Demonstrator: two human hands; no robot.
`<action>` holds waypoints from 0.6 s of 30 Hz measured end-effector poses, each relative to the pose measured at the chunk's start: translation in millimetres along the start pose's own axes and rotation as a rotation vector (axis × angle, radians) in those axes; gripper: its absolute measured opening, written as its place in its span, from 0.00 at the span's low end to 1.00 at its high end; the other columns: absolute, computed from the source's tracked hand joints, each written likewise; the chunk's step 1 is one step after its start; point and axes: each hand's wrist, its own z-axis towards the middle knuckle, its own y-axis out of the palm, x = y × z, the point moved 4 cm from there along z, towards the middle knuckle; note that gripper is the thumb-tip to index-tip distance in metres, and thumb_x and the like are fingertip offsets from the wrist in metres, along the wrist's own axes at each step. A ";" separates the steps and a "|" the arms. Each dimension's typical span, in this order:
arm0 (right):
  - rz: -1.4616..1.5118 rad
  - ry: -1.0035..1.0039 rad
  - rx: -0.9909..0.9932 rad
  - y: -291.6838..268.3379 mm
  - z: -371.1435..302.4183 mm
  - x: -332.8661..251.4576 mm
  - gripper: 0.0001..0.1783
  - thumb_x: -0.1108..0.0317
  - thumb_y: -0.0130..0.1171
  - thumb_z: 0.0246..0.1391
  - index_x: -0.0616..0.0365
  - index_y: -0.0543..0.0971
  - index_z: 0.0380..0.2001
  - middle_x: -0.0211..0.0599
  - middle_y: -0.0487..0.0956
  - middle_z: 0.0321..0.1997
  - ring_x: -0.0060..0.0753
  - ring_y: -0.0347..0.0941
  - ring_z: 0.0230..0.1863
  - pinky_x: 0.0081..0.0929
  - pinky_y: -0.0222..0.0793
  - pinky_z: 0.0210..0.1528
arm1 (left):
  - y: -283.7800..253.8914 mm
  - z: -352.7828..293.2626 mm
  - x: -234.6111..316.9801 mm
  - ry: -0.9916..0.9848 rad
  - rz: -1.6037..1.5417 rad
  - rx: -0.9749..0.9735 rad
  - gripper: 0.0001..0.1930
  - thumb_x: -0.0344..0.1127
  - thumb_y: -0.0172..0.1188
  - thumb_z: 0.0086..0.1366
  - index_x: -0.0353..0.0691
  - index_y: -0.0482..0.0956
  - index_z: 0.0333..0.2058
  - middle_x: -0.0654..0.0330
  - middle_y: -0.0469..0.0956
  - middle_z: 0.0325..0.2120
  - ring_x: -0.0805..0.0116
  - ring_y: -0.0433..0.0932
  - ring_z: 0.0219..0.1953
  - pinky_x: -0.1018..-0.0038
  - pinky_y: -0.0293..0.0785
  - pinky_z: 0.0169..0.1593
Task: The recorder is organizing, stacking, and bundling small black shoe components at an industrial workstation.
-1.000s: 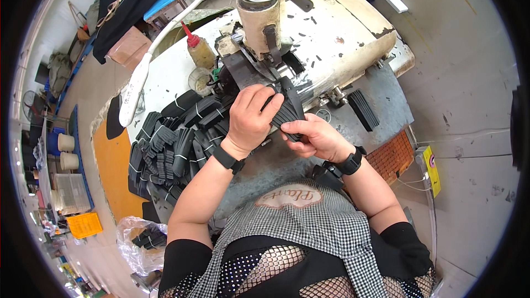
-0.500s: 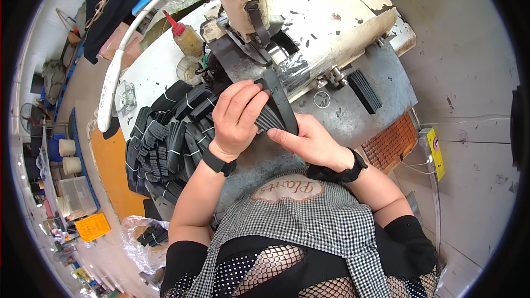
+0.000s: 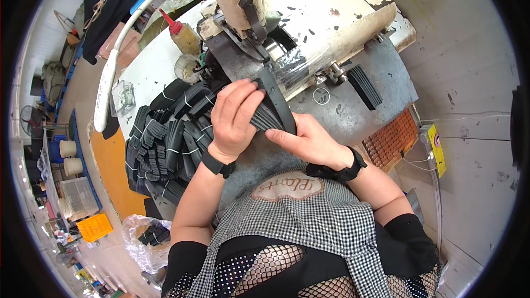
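Note:
Between my hands is a stack of dark flat strips [image 3: 280,102], fanned slightly, with the top one slanting toward the machine. My left hand [image 3: 234,115] is closed around the stack's left side, fingertips near its upper end. At the lower right end, my right hand [image 3: 312,140] pinches the strips, the thumb lying across them and the other fingers mostly hidden behind. Just beyond the strips' upper end is the worn cream-coloured machine [image 3: 331,22] with its dark metal head. Many bundles of similar black strips [image 3: 174,138], tied with thin white bands, are heaped to the left of my left hand.
Another stack of black strips [image 3: 364,87] lies right of the machine's front, near a white ring-shaped band [image 3: 321,96]. A red-tipped bottle [image 3: 186,38] and a clear cup [image 3: 187,67] stand at the back left. A white lamp arm [image 3: 106,94] hangs over the table's left edge.
The view has shifted slightly. Both hands keep their grip on the strips in nearly the same place.

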 end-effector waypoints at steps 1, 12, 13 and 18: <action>0.000 0.000 0.002 -1.4 -0.1 0.0 0.14 0.63 0.55 0.58 0.66 0.73 0.32 0.30 0.70 0.17 0.19 0.63 0.21 0.23 0.62 0.24 | -1.5 2.1 4.7 0.001 -0.001 0.000 0.25 0.19 0.60 0.37 0.34 0.76 0.40 0.53 0.75 0.39 0.52 0.76 0.42 0.66 0.76 0.43; 0.687 0.253 -0.372 2.6 -4.6 -0.3 0.15 0.60 0.53 0.60 0.58 0.71 0.25 0.24 0.62 0.13 0.12 0.50 0.10 0.13 0.40 0.11 | 17.5 13.0 31.9 -1.203 -1.632 -0.123 0.19 0.34 0.52 0.64 0.31 0.65 0.52 0.51 0.74 0.45 0.61 0.76 0.46 0.67 0.72 0.52; 0.718 0.283 -0.399 3.4 -4.1 2.6 0.14 0.60 0.53 0.60 0.58 0.70 0.25 0.24 0.62 0.13 0.12 0.50 0.10 0.13 0.39 0.10 | 20.0 12.2 32.1 -1.309 -1.585 -0.225 0.16 0.35 0.51 0.66 0.32 0.67 0.50 0.50 0.76 0.42 0.60 0.77 0.44 0.67 0.74 0.49; 0.397 0.186 -0.082 -2.9 -3.6 -5.5 0.16 0.60 0.56 0.59 0.64 0.74 0.40 0.27 0.69 0.15 0.16 0.60 0.10 0.12 0.51 0.12 | 31.7 3.0 28.8 -1.357 -1.547 -0.097 0.11 0.38 0.45 0.70 0.35 0.69 0.39 0.47 0.78 0.40 0.57 0.77 0.46 0.65 0.76 0.49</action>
